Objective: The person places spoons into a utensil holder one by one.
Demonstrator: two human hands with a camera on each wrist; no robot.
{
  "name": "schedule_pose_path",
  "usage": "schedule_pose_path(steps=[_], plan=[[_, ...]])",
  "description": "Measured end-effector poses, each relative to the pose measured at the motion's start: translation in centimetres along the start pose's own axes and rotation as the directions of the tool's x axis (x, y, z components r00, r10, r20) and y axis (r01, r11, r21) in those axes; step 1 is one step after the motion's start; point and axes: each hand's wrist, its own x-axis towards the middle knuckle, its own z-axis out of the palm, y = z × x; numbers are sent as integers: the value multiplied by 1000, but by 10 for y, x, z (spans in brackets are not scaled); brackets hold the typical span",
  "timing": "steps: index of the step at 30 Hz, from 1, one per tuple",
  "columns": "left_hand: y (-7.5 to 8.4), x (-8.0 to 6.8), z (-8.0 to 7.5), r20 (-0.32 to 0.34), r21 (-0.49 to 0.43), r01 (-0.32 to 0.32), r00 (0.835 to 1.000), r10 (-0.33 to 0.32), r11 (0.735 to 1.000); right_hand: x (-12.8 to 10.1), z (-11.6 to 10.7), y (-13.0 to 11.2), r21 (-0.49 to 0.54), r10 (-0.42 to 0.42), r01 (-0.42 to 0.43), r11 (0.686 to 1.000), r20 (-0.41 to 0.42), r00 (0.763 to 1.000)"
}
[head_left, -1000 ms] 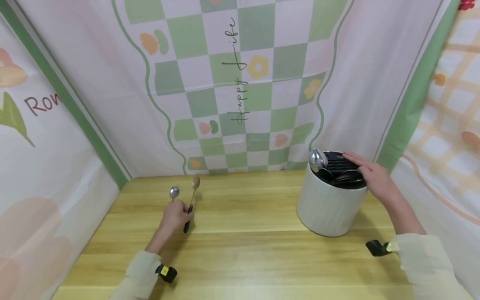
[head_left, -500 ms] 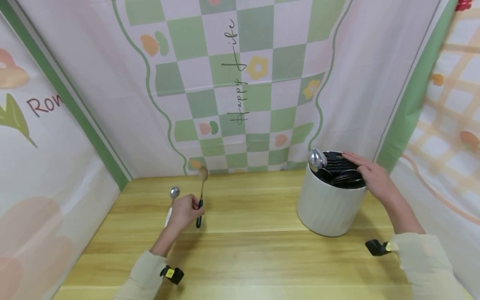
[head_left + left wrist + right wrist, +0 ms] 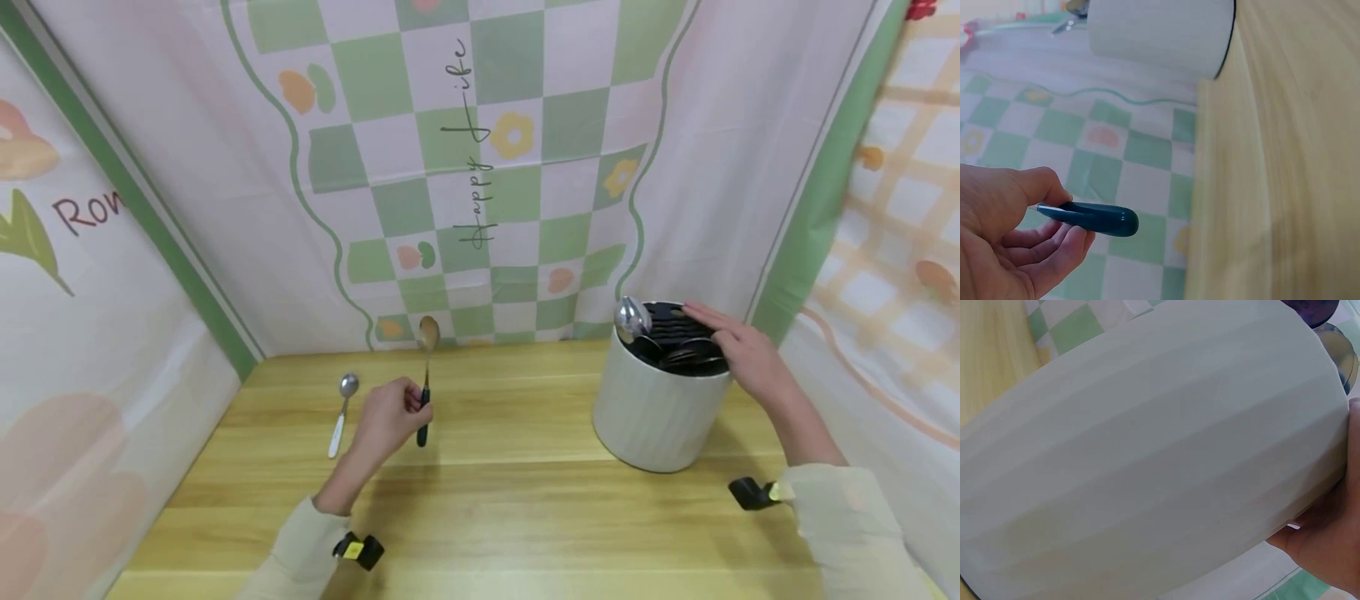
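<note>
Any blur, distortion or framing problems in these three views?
Head view: sharp, wide-angle bowing at the edges, even light. Left wrist view: tabletop streaked with blur, dark spoon handle fairly clear. Right wrist view: white utensil holder fills the frame, soft and too close.

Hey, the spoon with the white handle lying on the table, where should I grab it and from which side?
Grip the spoon by its white handle, the near end, coming from above. It lies flat on the table with the bowl pointing away toward the backdrop, and the handle is the longer, straighter part. The left hand, which holds a dark-handled spoon, is the closer one.
</note>
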Motion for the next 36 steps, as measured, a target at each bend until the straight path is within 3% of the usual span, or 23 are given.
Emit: schedule_pose_path(steps=[21,29,36], plan=[[69,12,14,2,-119,-141,990,142,983,1,0,2,-9,-5,5,1000,-22,1000],[96,19,18,-48,-109,-233,972,229,966,3,0,0,-3,-27,27,1000,-18,999],[122,28,22,-41,-130,-273,962,270,953,2,0,0,22,-12,12,1000,-4,1000]])
